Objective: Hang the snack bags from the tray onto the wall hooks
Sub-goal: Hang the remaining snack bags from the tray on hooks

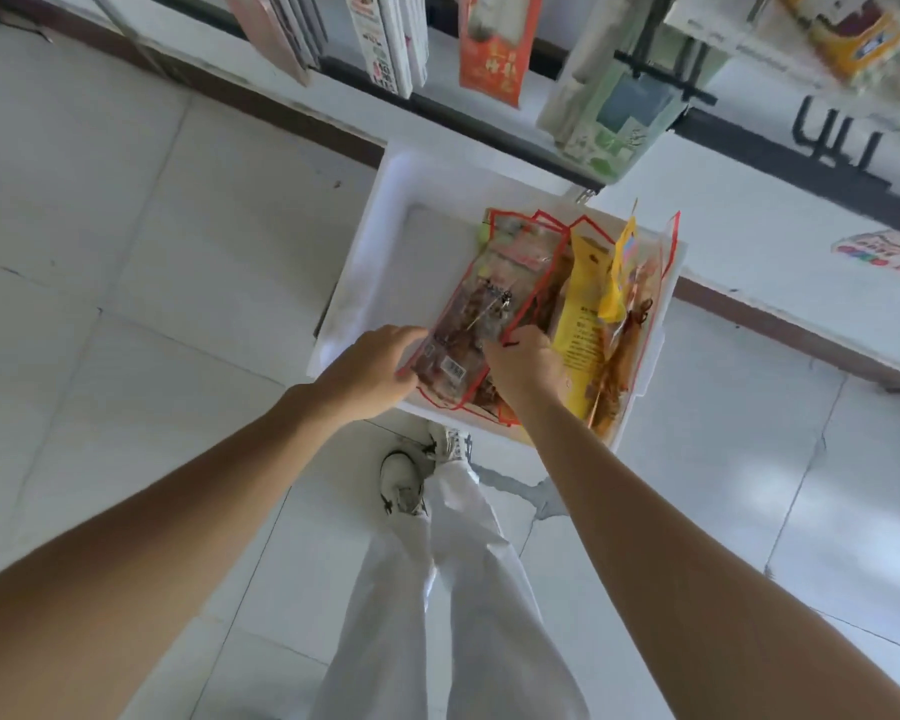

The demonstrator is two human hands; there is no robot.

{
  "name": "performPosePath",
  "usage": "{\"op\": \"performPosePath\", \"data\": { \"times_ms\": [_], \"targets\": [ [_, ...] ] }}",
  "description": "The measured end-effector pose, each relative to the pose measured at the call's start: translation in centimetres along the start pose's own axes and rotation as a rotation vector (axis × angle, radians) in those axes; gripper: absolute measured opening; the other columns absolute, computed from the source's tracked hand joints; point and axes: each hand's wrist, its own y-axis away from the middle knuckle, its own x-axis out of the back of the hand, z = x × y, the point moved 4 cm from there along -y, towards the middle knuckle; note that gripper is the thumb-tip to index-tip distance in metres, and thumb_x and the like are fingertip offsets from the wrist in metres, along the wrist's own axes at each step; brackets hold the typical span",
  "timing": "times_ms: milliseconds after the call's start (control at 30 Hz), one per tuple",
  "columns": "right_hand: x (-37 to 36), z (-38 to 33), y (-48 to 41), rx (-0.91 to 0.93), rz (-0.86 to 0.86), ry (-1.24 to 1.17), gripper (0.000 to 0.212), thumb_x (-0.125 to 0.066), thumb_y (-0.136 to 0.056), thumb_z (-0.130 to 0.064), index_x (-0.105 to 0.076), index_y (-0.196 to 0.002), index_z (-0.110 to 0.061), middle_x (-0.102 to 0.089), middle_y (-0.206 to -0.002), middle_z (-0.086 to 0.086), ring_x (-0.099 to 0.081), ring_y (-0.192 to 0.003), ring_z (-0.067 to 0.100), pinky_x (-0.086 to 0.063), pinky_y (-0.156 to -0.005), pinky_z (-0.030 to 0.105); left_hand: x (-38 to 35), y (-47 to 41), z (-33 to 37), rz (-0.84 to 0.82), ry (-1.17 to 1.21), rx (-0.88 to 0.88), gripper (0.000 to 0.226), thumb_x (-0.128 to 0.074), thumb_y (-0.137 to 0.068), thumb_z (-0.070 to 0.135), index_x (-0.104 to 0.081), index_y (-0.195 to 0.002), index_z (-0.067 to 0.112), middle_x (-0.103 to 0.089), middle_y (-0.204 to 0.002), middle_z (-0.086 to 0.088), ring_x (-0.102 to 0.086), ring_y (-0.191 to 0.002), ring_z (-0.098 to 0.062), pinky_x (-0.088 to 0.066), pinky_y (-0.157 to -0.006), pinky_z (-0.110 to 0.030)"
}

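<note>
Left hand (372,368), right hand (523,366) on snack bag (494,298) edge; open tray (417,262) floor leftward.

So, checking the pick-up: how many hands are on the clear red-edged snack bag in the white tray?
2. The left hand grips the clear red-edged snack bag at its near left corner; the right hand pinches its near right edge.

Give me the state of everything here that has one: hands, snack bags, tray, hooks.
left hand: grips the clear red-edged snack bag's left edge.
right hand: grips that bag's right edge.
clear red-edged snack bag: atop the pile, in both hands.
yellow snack bag: lying in the white foam tray, not gripped.
white foam tray: on the floor, holding bags.
orange snack bag: hanging on the wall.
black wall hooks: bare.
</note>
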Motion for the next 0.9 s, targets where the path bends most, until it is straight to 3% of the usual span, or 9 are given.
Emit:
{"op": "performPosePath", "data": {
  "times_ms": [100, 167, 267, 400, 533, 633, 733, 800, 900],
  "targets": [
    [-0.9, -0.5, -1.2, -0.049, 0.009, -0.041, 0.038, -0.056, -0.093, -0.045, -0.052, -0.118, -0.018, -0.067, -0.098, 0.008, -0.065, -0.092, 0.031, -0.046, -0.064, 0.031, -0.6, -1.5, -0.1, -0.014, 0.032, 0.035, 0.055, -0.052, -0.099, 0.013, -0.035, -0.151, 0.017, -0.042, -0.152, -0.007, -0.040, -0.138, -0.022, -0.031, -0.103, -0.025],
    [-0.9, -0.9, -1.5, -0.054, 0.047, -0.086, 0.030, -0.056, -0.093, -0.040, -0.055, -0.115, -0.020, -0.068, -0.096, 0.008, -0.066, -0.091, 0.034, -0.052, -0.070, 0.035, -0.7, -2.3, -0.2, -0.016, 0.050, 0.054, 0.056, -0.053, -0.098, 0.013, -0.035, -0.151, 0.017, -0.042, -0.152, -0.007, -0.039, -0.139, -0.022, -0.031, -0.107, -0.027],
    [-0.9, -1.6, -1.1, 0.050, 0.127, -0.151, 0.019, -0.051, -0.092, -0.023, -0.057, -0.110, -0.020, -0.066, -0.087, 0.008, -0.062, -0.081, 0.034, -0.048, -0.065, 0.036, -0.5, -3.1, -0.4, -0.006, 0.092, 0.103, 0.059, -0.055, -0.097, 0.015, -0.033, -0.152, 0.020, -0.041, -0.152, -0.007, -0.039, -0.139, -0.022, -0.033, -0.108, -0.031],
    [-1.1, -2.0, -0.1, 0.106, 0.129, -0.342, 0.012, -0.042, -0.095, -0.013, -0.053, -0.100, -0.011, -0.056, -0.072, 0.002, -0.053, -0.065, 0.026, -0.039, -0.059, 0.033, -0.3, -3.5, -1.1, 0.027, 0.258, 0.218, 0.057, -0.055, -0.094, 0.013, -0.039, -0.148, 0.023, -0.045, -0.148, -0.007, -0.048, -0.130, -0.022, -0.036, -0.096, -0.025],
    [-1.0, -1.3, 0.3, 0.070, 0.093, -0.474, 0.010, -0.042, -0.094, -0.014, -0.050, -0.098, -0.010, -0.053, -0.074, -0.002, -0.052, -0.064, 0.020, -0.051, -0.061, 0.047, 0.8, -3.4, -1.1, 0.121, 0.607, 0.353, 0.048, -0.056, -0.094, 0.011, -0.048, -0.141, 0.016, -0.055, -0.138, -0.010, -0.052, -0.127, -0.022, -0.042, -0.098, -0.031],
    [0.2, -1.5, 1.2, 0.095, 0.061, -0.533, 0.010, -0.043, -0.092, -0.005, -0.051, -0.098, -0.009, -0.051, -0.076, -0.003, -0.049, -0.060, 0.012, -0.049, -0.057, 0.042, 1.9, -2.5, -0.6, 0.125, 0.697, 0.374, 0.046, -0.056, -0.094, 0.010, -0.050, -0.139, 0.017, -0.057, -0.136, -0.009, -0.053, -0.126, -0.022, -0.041, -0.103, -0.036],
    [2.1, -1.7, 2.6, 0.116, 0.009, -0.633, 0.020, -0.043, -0.090, 0.003, -0.049, -0.090, -0.017, -0.053, -0.083, 0.005, -0.051, -0.058, 0.011, -0.042, -0.048, 0.031, 3.0, -1.3, 0.3, 0.122, 0.715, 0.352, 0.046, -0.057, -0.094, 0.011, -0.050, -0.139, 0.019, -0.056, -0.137, -0.008, -0.053, -0.127, -0.022, -0.040, -0.107, -0.037],
    [3.2, -1.9, 3.6, 0.110, -0.046, -0.709, 0.027, -0.044, -0.091, 0.006, -0.048, -0.090, -0.021, -0.060, -0.096, 0.013, -0.059, -0.071, 0.022, -0.049, -0.051, 0.031, 3.9, -0.3, 1.2, 0.112, 0.707, 0.314, 0.044, -0.057, -0.095, 0.013, -0.051, -0.138, 0.023, -0.056, -0.138, -0.006, -0.053, -0.127, -0.021, -0.039, -0.111, -0.041],
    [5.2, -2.6, 5.7, 0.145, -0.115, -0.817, 0.025, -0.045, -0.094, 0.007, -0.047, -0.093, -0.017, -0.063, -0.117, 0.025, -0.066, -0.080, 0.029, -0.061, -0.069, 0.049, 5.4, 1.3, 3.2, 0.085, 0.740, 0.263, 0.038, -0.059, -0.095, 0.014, -0.056, -0.132, 0.025, -0.060, -0.134, -0.007, -0.057, -0.123, -0.024, -0.040, -0.111, -0.045]
  ]
}}
